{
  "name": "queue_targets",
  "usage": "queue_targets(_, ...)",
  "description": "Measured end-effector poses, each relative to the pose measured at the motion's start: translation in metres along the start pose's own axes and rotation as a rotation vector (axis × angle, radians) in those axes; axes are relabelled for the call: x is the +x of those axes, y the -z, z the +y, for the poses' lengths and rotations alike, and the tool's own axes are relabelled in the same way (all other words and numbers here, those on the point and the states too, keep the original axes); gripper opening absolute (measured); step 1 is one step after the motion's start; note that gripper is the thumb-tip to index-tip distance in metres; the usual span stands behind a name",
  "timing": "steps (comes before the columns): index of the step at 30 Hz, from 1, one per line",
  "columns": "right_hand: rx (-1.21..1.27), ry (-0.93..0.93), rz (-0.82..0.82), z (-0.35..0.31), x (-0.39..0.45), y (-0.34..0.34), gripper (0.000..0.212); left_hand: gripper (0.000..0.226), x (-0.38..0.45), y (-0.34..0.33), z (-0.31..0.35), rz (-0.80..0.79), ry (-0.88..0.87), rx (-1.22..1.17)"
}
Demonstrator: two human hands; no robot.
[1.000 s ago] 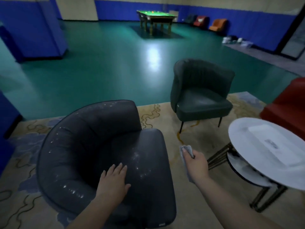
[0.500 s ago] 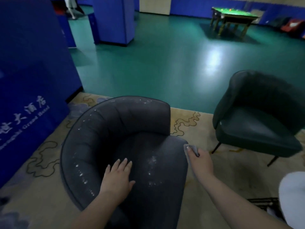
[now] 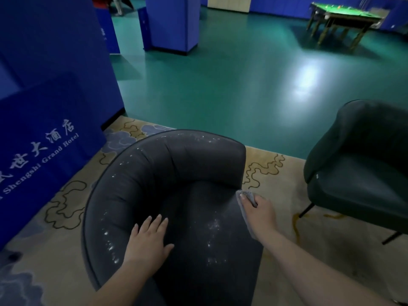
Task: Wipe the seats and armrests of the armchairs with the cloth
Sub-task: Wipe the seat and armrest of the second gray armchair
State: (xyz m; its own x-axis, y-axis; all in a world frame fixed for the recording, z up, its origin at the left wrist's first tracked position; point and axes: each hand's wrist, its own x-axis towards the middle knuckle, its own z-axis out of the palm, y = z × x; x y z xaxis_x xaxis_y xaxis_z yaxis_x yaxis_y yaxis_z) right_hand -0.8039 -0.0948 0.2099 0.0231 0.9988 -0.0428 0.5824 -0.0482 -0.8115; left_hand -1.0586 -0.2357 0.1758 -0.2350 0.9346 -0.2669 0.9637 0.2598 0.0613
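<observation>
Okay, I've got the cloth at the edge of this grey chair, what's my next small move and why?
Probably sweep the cloth leftward across the seat. Your right hand holds it at the seat's right edge beside the armrest end, and white specks lie on the cushion just left of it. Your left hand rests flat on the seat, steadying the chair.

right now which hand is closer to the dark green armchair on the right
Right. The right hand, gripping the cloth, is at the grey armchair's right edge, the side facing the dark green armchair. The left hand lies flat on the grey seat, farther away.
</observation>
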Motion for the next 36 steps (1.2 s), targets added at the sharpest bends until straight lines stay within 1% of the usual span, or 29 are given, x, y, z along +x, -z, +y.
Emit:
queue_targets(2, -0.004, -0.006, -0.038, 0.004, 0.011, -0.009, 0.029, 0.077, 0.006, 0.0, -0.002, 0.008, 0.019, -0.003)
queue_targets(5, -0.036, 0.001, -0.104, 0.012, 0.029, -0.025, 0.031, 0.077, 0.01, -0.003, -0.002, 0.003, 0.063, -0.01)
queue_targets(11, -0.129, 0.071, -0.229, 0.016, 0.078, -0.054, 0.03, 0.076, 0.019, -0.015, 0.005, -0.002, 0.211, -0.045)
queue_targets(15, -0.148, 0.123, -0.366, 0.021, 0.113, -0.071, 0.029, 0.076, 0.024, -0.022, 0.022, 0.013, 0.335, -0.067)
queue_targets(19, -0.131, 0.215, -0.558, 0.026, 0.143, -0.086, 0.031, 0.075, 0.022, -0.034, 0.051, 0.026, 0.517, -0.144)
queue_targets(23, -0.141, 0.313, -0.7, 0.031, 0.163, -0.098, 0.029, 0.075, 0.015, -0.048, 0.085, 0.062, 0.683, -0.212)
queue_targets(28, -0.183, 0.404, -0.765, 0.045, 0.174, -0.111, 0.028, 0.075, 0.002, -0.072, 0.124, 0.087, 0.826, -0.278)
queue_targets(36, -0.212, 0.482, -0.797, 0.074, 0.161, -0.118, 0.025, 0.075, -0.027, -0.112, 0.162, 0.109, 0.961, -0.352)
